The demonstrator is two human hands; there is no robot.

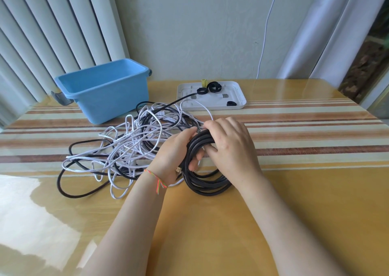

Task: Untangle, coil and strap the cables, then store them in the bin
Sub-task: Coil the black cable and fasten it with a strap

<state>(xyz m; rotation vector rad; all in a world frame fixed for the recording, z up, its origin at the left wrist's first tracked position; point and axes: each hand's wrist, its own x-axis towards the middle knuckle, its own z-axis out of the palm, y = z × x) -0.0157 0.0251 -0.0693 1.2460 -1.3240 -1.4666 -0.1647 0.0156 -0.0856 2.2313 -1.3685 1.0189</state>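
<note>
- Coil of black cable sits at the middle of the table, a round bundle of several smooth, thick loops; its lower arc rests on the tabletop while the upper part is lifted between both hands.
- Faint pale print runs along the black jacket near the top of the coil, too small to read.
- Left hand grips the coil's left side, fingers curled through the loop and thumb over the strands; a small metal plug end pokes out just under the palm.
- Right hand clasps the top of the coil from the right, fingers wrapped over the strands, one fingertip tucked inside the loop.
- Thin bright woven string bracelet circles the left wrist.
- Tangle of thin white and black cables sprawls just left of the coil, loose loops crossing each other; one white strand arcs from it up to the right hand.
- Blue plastic bin, rectangular with dark side handles, stands behind the tangle at the far left.
- White plastic tray with rounded corners lies beyond the hands, holding black looped straps and a small yellow-green piece.
- Table is glossy yellow wood with a striped runner across it.
</note>
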